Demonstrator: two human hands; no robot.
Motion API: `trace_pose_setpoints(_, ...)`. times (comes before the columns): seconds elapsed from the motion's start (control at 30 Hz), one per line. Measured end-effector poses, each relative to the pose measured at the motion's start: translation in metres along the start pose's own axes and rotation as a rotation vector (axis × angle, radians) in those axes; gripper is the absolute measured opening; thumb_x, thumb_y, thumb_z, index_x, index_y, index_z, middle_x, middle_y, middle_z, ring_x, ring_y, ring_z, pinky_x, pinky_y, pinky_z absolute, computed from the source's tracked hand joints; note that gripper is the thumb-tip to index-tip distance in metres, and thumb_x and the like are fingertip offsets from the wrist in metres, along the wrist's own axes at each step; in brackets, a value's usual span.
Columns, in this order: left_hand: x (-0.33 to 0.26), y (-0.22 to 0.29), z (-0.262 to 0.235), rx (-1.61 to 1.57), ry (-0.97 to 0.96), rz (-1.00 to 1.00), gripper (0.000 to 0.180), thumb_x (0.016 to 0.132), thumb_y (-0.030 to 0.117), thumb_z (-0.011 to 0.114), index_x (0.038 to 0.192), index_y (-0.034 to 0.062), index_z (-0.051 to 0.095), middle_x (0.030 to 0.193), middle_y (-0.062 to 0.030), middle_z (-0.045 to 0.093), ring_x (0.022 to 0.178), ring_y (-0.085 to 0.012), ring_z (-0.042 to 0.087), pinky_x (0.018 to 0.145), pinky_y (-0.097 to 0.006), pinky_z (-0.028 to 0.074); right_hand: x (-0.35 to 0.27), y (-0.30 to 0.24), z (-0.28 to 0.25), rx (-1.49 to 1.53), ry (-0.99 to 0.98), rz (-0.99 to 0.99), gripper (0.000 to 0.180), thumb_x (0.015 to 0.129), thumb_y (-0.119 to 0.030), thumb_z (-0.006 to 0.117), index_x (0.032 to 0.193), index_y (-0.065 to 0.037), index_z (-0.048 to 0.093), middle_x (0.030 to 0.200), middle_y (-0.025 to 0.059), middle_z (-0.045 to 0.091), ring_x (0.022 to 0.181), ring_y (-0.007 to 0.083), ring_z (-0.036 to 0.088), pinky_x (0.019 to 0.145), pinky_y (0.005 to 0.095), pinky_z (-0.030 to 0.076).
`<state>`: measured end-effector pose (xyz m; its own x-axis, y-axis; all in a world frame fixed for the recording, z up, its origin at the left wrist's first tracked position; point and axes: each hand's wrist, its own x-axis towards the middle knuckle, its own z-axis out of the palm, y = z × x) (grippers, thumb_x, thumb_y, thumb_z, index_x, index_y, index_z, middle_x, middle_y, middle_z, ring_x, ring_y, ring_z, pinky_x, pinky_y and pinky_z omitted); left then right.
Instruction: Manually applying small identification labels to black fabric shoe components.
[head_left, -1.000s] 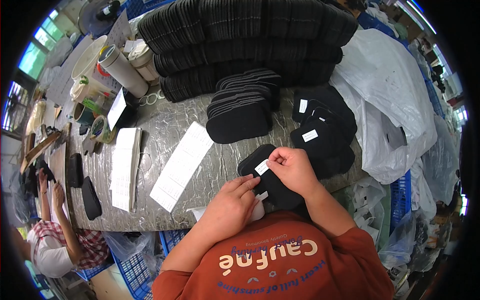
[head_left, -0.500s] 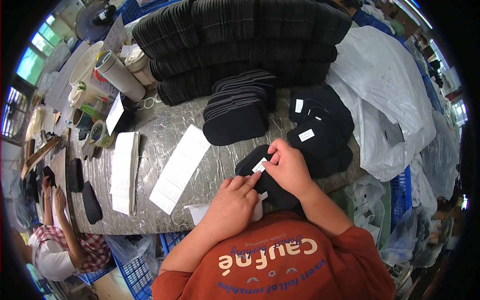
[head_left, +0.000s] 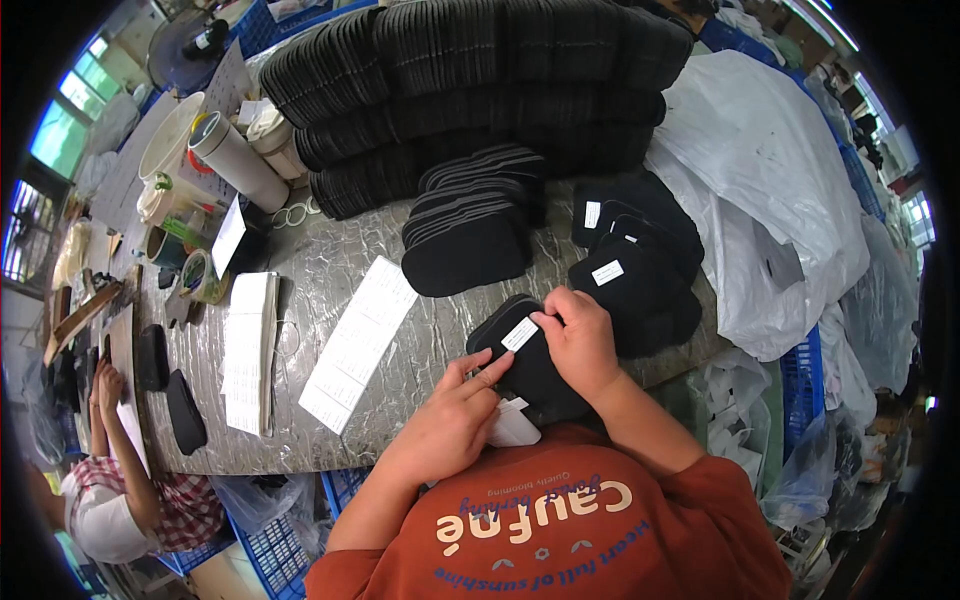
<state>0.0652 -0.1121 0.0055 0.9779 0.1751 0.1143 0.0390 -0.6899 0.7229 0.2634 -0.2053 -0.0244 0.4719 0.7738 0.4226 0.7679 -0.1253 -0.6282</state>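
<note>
A black fabric pad [head_left: 545, 385] with rounded corners lies in front of me at the table's near edge, on another dark pad. A small white label [head_left: 518, 334] sits on it at a slant. My right hand [head_left: 585, 345] is closed at the pad's upper right edge, thumb by the label's end; its other fingertips are partly hidden. My left hand [head_left: 455, 420] reaches in from the left, index finger extended toward the label's lower end. Its other fingers curl around a folded white paper [head_left: 515, 428], partly covered by the hand.
Labelled black pads [head_left: 640, 270] overlap at right, beside a white plastic sheet [head_left: 765, 200]. A fanned pad stack [head_left: 465, 245] stands ahead, before tall pad rows [head_left: 480, 60]. Left are a label sheet [head_left: 358, 345], a paper bundle [head_left: 250, 350], a tumbler [head_left: 238, 160] and a co-worker's hands [head_left: 107, 385].
My left hand has drawn slightly back from the label, uncovering more of it. The white paper has shifted to that hand's right side. My right hand has moved slightly down and right.
</note>
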Motion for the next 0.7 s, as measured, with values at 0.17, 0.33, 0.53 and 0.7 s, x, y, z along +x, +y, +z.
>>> trace_pose_setpoints(0.17, 0.004, -0.002, 0.004, -0.073, 0.019, -0.003, 0.007, 0.083, 0.001, 0.059, 0.083, -0.0044, 0.055, 0.138, -0.0199, 0.05, 0.127, -0.0437, 0.043, 0.103, -0.047, 0.04, 0.004, 0.034, -0.024, 0.303, -0.042, 0.299, 0.02, 0.082, -0.002, 0.066, 0.078, -0.002, 0.046, 0.065, 0.0136, 0.048, 0.057, 0.0209, 0.045, 0.055, 0.034, 0.042)
trace_pose_setpoints(0.33, 0.006, -0.004, 0.009, -0.126, 0.095, -0.024, 0.007, 0.085, 0.002, 0.059, 0.083, -0.0039, 0.055, 0.135, -0.0184, 0.054, 0.123, -0.0409, 0.047, 0.102, -0.046, 0.041, 0.027, 0.044, -0.088, -0.375, 0.321, 0.077, 0.017, 0.077, -0.003, 0.069, 0.089, -0.003, 0.057, 0.085, 0.012, 0.06, 0.082, 0.0315, 0.057, 0.077, 0.0416, 0.045)
trace_pose_setpoints(0.53, 0.015, 0.0, 0.009, -0.109, 0.196, -0.08, 0.008, 0.085, 0.003, 0.061, 0.082, -0.0031, 0.059, 0.117, -0.0149, 0.065, 0.109, -0.0361, 0.055, 0.093, -0.042, 0.046, -0.012, -0.015, -0.046, 0.509, -0.364, 0.289, 0.015, 0.084, -0.006, 0.068, 0.096, 0.0, 0.063, 0.082, 0.0063, 0.061, 0.072, 0.0105, 0.058, 0.066, 0.0255, 0.048)
trace_pose_setpoints(0.7, 0.012, 0.0, 0.013, -0.138, 0.304, -0.154, 0.012, 0.087, 0.009, 0.063, 0.082, -0.002, 0.065, 0.096, -0.0125, 0.069, 0.092, -0.0314, 0.06, 0.083, -0.041, 0.047, -0.014, -0.026, -0.033, 0.56, -0.522, 0.457, 0.012, 0.083, -0.005, 0.068, 0.086, 0.0, 0.058, 0.08, 0.0054, 0.06, 0.07, 0.0138, 0.056, 0.064, 0.0284, 0.047)
